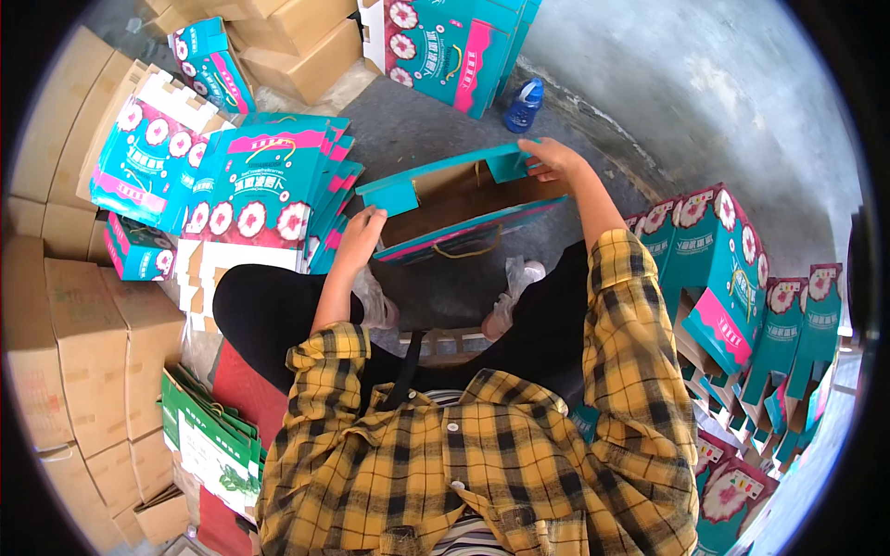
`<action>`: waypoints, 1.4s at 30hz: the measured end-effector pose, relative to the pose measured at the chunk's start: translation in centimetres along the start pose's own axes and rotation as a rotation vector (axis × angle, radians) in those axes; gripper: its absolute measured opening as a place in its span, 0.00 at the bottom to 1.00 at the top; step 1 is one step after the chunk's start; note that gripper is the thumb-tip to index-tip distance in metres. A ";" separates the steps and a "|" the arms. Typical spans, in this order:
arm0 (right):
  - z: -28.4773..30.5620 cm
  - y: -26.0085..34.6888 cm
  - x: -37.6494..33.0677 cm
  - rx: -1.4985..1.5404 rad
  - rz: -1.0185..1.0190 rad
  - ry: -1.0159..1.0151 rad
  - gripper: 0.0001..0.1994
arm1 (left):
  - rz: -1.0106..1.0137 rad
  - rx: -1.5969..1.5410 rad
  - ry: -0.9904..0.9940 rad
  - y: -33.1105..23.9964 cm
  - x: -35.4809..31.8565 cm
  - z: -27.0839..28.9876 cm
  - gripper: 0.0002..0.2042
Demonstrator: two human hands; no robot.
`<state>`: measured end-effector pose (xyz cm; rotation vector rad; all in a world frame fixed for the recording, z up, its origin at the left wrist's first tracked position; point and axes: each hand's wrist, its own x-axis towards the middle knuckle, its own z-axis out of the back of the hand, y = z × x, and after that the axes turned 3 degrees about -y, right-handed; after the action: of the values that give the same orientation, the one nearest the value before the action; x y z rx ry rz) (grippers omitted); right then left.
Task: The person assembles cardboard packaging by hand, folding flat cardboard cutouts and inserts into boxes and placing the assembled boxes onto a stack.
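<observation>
I hold a teal cardboard gift box [464,199] opened out in front of my knees, its brown inside facing me and a gold cord handle hanging at its near wall. My left hand [360,233] grips the box's left end, below a folded teal flap. My right hand [549,157] pinches the teal flap at the box's far right corner. Both forearms come out of yellow plaid sleeves.
A pile of flat teal-and-pink box blanks [264,190] lies at my left, more blanks [153,148] beyond it. Assembled teal boxes [718,269] stand at the right. Brown cartons [88,352] line the left side. A blue bottle [524,105] stands on the concrete floor.
</observation>
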<state>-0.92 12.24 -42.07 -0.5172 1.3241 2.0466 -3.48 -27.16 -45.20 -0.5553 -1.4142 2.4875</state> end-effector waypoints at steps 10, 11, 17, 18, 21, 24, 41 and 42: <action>-3.0 0.8 -2.0 -1.056 0.512 -0.299 0.41 | -0.128 -0.089 -0.188 -0.2 -1.2 0.4 0.26; -3.4 1.1 -1.7 -1.129 0.669 -0.303 0.41 | -0.106 -0.050 -0.112 -0.3 -1.0 0.3 0.27; -7.1 2.4 -0.5 -1.235 0.709 -0.143 0.40 | -0.053 -0.057 -0.077 -0.2 0.1 -0.6 0.34; -7.6 2.4 -0.2 -1.278 0.704 -0.187 0.39 | -0.055 -0.053 -0.104 0.1 0.5 -0.8 0.35; -8.2 1.8 0.3 -1.302 0.713 -0.261 0.36 | -0.065 0.019 -0.094 2.1 1.1 -1.9 0.39; -8.2 1.3 0.1 -1.278 0.753 -0.307 0.35 | -0.093 0.124 -0.045 5.3 1.4 -3.4 0.44; -2.6 -0.8 -5.7 -0.719 0.275 0.209 0.41 | -0.237 -0.122 0.133 10.2 4.0 -4.5 0.31; -2.3 -1.2 -5.9 -0.713 0.271 0.202 0.41 | -0.231 -0.162 0.141 10.0 3.9 -4.6 0.31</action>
<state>4.11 8.76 -40.12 -0.9085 0.7559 2.7501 -5.15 -27.23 -56.78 -0.5516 -1.5378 2.1273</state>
